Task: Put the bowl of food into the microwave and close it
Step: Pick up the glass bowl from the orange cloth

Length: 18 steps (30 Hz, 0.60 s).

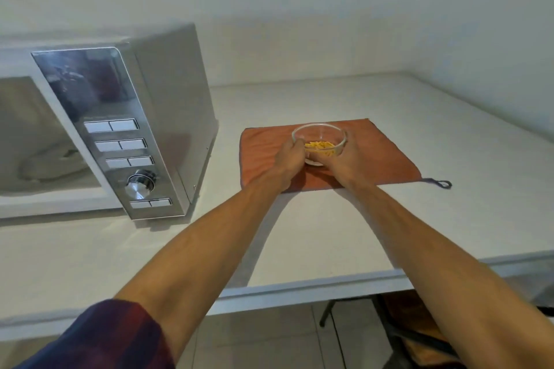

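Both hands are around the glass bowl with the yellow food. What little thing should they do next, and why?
Probably lift the clear glass bowl of yellow food straight up off the orange cloth. The left hand and right hand already cup its sides, so the grip looks ready, and the silver microwave sits to the left, its door seemingly open.

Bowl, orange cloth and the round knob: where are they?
bowl [322, 130]: head view, far glass rim.
orange cloth [386, 156]: head view, bare part right of the hands.
round knob [138, 188]: head view, its shiny face.
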Each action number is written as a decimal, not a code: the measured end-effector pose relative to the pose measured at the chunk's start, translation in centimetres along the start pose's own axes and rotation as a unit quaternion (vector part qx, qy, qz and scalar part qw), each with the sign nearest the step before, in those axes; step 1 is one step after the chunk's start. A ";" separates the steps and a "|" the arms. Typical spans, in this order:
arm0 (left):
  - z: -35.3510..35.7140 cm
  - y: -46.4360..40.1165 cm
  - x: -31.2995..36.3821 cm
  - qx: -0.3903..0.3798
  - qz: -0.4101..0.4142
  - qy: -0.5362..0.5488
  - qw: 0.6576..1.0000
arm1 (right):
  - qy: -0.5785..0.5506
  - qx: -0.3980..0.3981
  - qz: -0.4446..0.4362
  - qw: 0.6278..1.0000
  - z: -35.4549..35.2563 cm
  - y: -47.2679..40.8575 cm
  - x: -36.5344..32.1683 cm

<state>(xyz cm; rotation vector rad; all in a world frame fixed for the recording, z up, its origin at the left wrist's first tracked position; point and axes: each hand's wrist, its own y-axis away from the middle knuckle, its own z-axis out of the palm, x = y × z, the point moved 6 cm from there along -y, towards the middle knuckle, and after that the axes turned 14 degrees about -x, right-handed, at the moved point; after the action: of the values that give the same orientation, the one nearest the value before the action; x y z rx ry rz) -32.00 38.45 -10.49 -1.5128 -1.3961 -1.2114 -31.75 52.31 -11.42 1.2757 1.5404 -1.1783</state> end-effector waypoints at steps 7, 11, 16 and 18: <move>-1.5 2.0 -0.7 0.023 -0.011 0.029 0.999 | -0.023 0.009 0.013 1.000 0.9 2.3 -0.9; -2.8 4.3 -0.4 0.023 -0.010 0.046 0.999 | -0.006 0.001 -0.004 1.000 1.6 3.5 -1.7; -4.5 9.6 0.0 0.049 0.017 0.089 0.995 | 0.011 0.002 -0.034 0.999 3.7 8.6 -5.2; -5.5 12.8 0.1 0.044 0.026 0.098 0.994 | 0.016 -0.009 -0.053 0.998 5.0 10.7 -6.5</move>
<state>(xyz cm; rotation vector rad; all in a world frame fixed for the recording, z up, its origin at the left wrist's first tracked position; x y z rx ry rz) -20.26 31.49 -7.79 -1.3247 -1.2563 -1.2138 -19.96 46.49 -8.25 1.2186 1.6556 -1.2128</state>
